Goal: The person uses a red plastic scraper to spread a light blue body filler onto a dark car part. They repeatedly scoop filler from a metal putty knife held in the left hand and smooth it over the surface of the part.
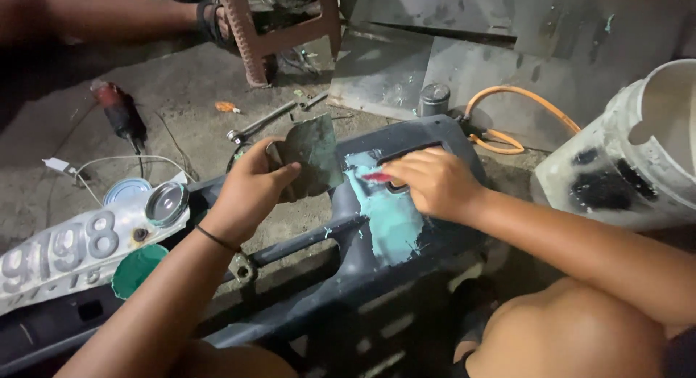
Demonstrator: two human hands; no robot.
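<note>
Head view: green filler patch (384, 211) on grey bumper (348, 276) is pressed by right hand (428, 181), fingers closed on a red spreader (377, 177); smeared board (313, 155) is gripped just left by left hand (250, 186).

A long white number plate (65, 258) with raised grey characters is seen at the lower left of the frame, lying tilted, its surface apparently smeared with dirt.

Right hand (433, 181) covers most of red-tipped tool (376, 177), grip unseen. Left hand (250, 186) hides lower edge of smeared flat board (313, 155). White bucket (638, 153) cut by right edge. Another person's leg (109, 14) cut by top edge. Dark bumper (341, 276) runs off bottom.
</note>
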